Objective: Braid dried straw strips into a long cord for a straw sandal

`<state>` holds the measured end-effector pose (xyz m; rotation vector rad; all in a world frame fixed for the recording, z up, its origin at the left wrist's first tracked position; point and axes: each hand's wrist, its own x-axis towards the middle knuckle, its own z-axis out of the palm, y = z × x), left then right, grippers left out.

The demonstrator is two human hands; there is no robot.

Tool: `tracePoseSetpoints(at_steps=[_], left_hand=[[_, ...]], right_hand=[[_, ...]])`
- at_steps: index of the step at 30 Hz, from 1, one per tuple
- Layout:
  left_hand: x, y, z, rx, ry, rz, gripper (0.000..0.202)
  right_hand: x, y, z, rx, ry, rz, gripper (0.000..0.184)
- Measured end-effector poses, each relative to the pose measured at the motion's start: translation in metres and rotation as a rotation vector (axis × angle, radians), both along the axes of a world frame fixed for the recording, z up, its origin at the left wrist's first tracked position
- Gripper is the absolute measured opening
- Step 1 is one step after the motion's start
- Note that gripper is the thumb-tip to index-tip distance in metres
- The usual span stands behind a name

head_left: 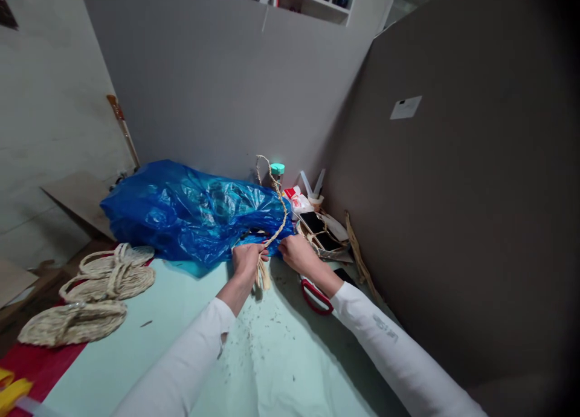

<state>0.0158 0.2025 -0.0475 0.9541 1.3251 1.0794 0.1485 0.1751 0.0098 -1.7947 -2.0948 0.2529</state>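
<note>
On the far left of the tabletop (181, 332) you've got some woven straw sandals (109, 281), then a big crumpled blue plastic bag (176, 217) sprawled toward the middle. Just in front of its right end, the left hand (248, 263) has its fingers closed around a braided straw cord (285, 214). The cord loops up and back in front of the bag, with loose strands (263, 278) hanging below the grip. The right hand (296, 251) is just beside it, fingers curled in; can't tell if they're pinching a strand or nothing at all. Red-handled scissors (317, 299) lie by the right wrist, and a smartphone (312, 222) sits in the clutter behind.

My two cents: pinch snug right where braid meets loose strands, pull evenly so it doesn't go lumpy, and watch that the free loop doesn't snag on the bag.

Hard to make out: the left fingertips are mostly tucked out of sight, the scissor blades are hidden, whatever's in the bag is anyone's guess, and the yellow thing (13, 393) bottom left is cut off.
</note>
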Motion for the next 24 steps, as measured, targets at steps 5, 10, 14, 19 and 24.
tracePoseSetpoints(at_steps=[5, 10, 14, 19, 24], left_hand=[[0.001, -0.003, 0.01, -0.065, -0.028, 0.012, 0.023], [-0.001, -0.003, 0.011, -0.099, -0.026, 0.014, 0.025], [-0.003, -0.001, 0.01, -0.108, -0.012, -0.016, 0.028], [-0.005, 0.001, 0.007, -0.099, 0.022, -0.041, 0.03], [-0.005, 0.004, 0.001, -0.049, 0.046, -0.053, 0.029]], right_hand=[[-0.004, 0.018, -0.028, -0.086, 0.342, 0.111, 0.028], [-0.009, 0.03, -0.04, -0.052, 0.544, 0.164, 0.036], [-0.008, 0.034, -0.038, -0.048, 0.535, 0.273, 0.035], [-0.013, 0.037, -0.028, -0.07, 0.311, 0.379, 0.029], [-0.015, 0.033, -0.016, -0.029, 0.062, 0.325, 0.013]])
